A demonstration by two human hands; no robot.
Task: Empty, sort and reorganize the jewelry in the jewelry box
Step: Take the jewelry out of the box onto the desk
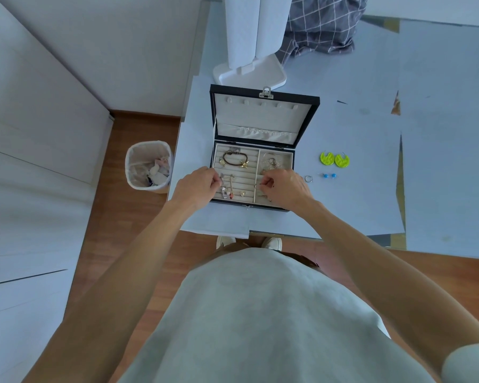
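A black jewelry box (263, 94) stands open on the table, its cream lid upright. A brown bracelet (235, 158) with gold charms lies in the left ring-roll section. A tangle of thin chains and hoops (273, 163) fills the right compartment. Small earrings and a pin (231, 189) lie in the lower left section. My left hand (198, 186) hovers over the box's left front, fingers pinched at something small. My right hand (284, 187) is over the right front compartment, fingertips pinched on a small piece I cannot make out.
On the table right of the box lie two lime-green earrings (334, 159), two blue studs (329, 175) and a silver hoop (308, 178). A white stand base (249, 74) sits behind the box. A bin (149, 165) stands on the floor at left.
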